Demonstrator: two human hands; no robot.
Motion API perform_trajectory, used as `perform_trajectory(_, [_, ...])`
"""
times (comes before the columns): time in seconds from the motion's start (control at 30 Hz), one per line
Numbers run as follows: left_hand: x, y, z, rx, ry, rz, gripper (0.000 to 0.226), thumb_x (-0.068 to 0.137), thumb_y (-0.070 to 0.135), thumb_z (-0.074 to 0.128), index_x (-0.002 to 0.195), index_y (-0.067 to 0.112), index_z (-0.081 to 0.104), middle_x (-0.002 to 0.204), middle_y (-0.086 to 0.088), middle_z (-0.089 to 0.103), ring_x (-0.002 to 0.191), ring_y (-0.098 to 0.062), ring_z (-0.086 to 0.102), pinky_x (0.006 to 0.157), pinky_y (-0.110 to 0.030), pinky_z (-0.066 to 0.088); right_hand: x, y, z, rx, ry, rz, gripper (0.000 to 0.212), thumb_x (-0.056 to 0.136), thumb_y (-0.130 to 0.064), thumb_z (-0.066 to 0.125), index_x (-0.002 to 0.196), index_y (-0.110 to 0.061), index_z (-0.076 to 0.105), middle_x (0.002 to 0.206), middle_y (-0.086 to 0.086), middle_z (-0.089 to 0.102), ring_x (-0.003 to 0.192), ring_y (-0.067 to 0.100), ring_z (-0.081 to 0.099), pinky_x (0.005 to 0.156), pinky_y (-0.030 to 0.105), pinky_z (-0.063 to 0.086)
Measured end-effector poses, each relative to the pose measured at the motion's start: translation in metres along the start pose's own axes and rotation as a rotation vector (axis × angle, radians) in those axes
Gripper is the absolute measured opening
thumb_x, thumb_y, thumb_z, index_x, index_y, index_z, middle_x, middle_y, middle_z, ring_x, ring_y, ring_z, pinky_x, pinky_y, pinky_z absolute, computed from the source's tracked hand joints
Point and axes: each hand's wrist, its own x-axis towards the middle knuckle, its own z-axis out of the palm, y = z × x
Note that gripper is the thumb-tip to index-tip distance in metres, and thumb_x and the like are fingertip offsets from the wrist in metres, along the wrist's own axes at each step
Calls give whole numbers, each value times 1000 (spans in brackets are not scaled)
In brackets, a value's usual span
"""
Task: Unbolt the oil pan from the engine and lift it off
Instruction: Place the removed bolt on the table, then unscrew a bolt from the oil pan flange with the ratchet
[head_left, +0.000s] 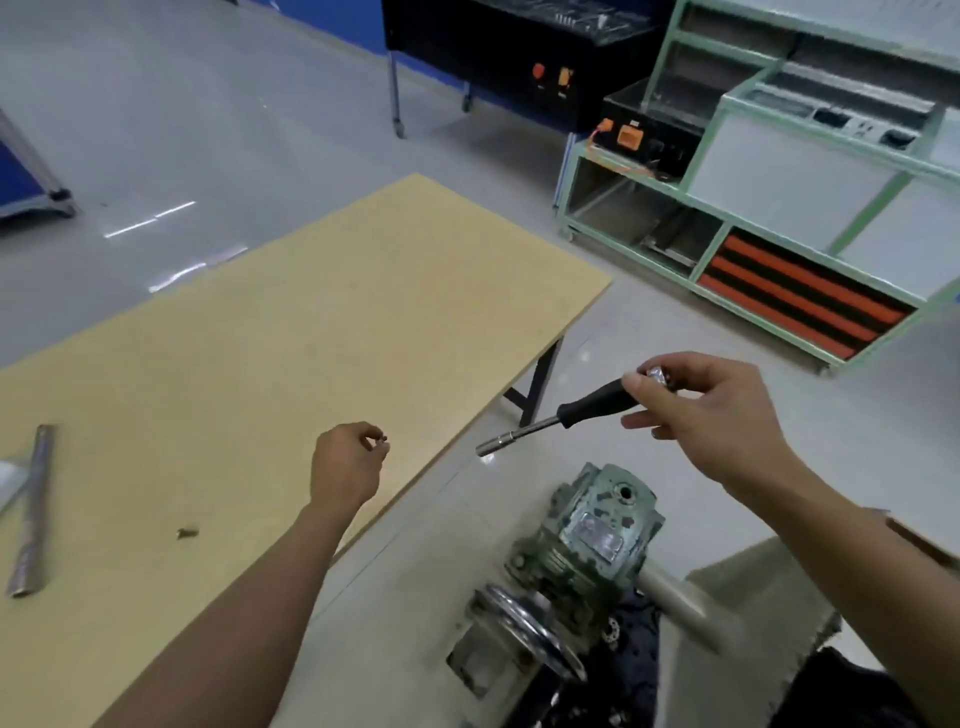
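Note:
My left hand (345, 467) hovers over the near right part of the wooden table (291, 332) and pinches a small dark bolt (383, 441) at its fingertips. My right hand (711, 410) holds a black-handled socket driver (566, 410) by its end, its metal socket tip pointing down-left over the floor. Below my right hand stands the greenish engine (587, 540) on its stand, with a round metal wheel (530, 629) at its near side. The oil pan cannot be made out.
A loose bolt (187, 532) lies on the table near my left forearm. A metal bar (32, 512) lies at the table's left edge. A green shelf unit (779, 208) and a black cart (498, 52) stand across the grey floor.

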Motion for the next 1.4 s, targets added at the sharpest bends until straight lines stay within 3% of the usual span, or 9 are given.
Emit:
perform_trajectory(0.23, [24, -59, 6, 41, -9, -104, 22, 91, 6, 70, 112, 1, 77, 107, -18, 76, 103, -33, 70, 91, -34, 53, 11, 12, 61, -55, -128, 57, 11, 86, -24, 78, 86, -14, 74, 81, 6, 73, 69, 20, 76, 74, 58, 57])
perform_trajectory(0.43, [28, -65, 24, 42, -47, -136, 22, 91, 4, 67, 111, 2, 77, 108, -19, 76, 99, -36, 70, 89, -40, 56, 19, 10, 70, -57, -131, 57, 14, 86, -24, 78, 89, -11, 74, 85, 9, 73, 69, 20, 76, 73, 55, 57])
perform_trajectory(0.6, [35, -65, 31, 50, -36, -139, 24, 92, 3, 66, 114, 1, 76, 107, -20, 75, 87, -33, 69, 77, -31, 51, 15, 16, 58, -73, -116, 62, 14, 86, -24, 78, 90, -11, 74, 86, 9, 74, 69, 20, 76, 71, 54, 58])
perform_trajectory(0.7, [27, -64, 28, 98, -29, -178, 26, 94, 3, 62, 117, 0, 74, 117, -23, 72, 104, -38, 68, 91, -36, 54, 12, 15, 39, -84, -92, 48, 14, 86, -23, 79, 90, -10, 74, 85, 9, 73, 68, 19, 76, 61, 44, 57])
perform_trajectory(0.8, [12, -52, 13, 151, -20, -180, 31, 95, 0, 57, 122, -1, 71, 123, -26, 69, 111, -41, 66, 96, -41, 52, 6, 3, 6, -82, -62, -8, 10, 85, -22, 79, 86, -13, 74, 85, 10, 73, 66, 18, 75, 53, 18, 50])
perform_trajectory(1.0, [-20, 92, 13, 152, -70, 114, 27, 91, 1, 62, 114, 1, 76, 104, -20, 76, 93, -38, 70, 88, -43, 56, -32, -44, -116, -144, 80, -160, 12, 83, -28, 81, 85, -20, 73, 78, -1, 73, 66, 15, 75, 52, 15, 47])
perform_trajectory(1.17, [-131, 292, 76, -90, -374, 611, 11, 89, 16, 77, 99, 20, 77, 87, 2, 73, 79, -12, 67, 83, -32, 52, -112, -59, -250, -323, 249, -222, 15, 83, -36, 81, 83, -23, 72, 77, 1, 72, 65, 13, 74, 63, 32, 59])
perform_trajectory(1.3, [-270, 404, 127, -260, -875, 898, 17, 92, 26, 75, 106, 35, 72, 98, 13, 77, 93, 1, 71, 79, -11, 53, -188, -46, -341, -437, 398, -204, 16, 80, -38, 81, 81, -23, 73, 75, 1, 71, 63, 14, 72, 70, 47, 59])
perform_trajectory(1.4, [-357, 441, 165, -266, -1170, 1011, 31, 95, 21, 71, 123, 35, 66, 116, 12, 75, 109, 1, 67, 89, -16, 54, -232, -23, -387, -503, 506, -177, 16, 80, -34, 81, 79, -20, 73, 71, -1, 68, 67, 19, 68, 70, 47, 55])
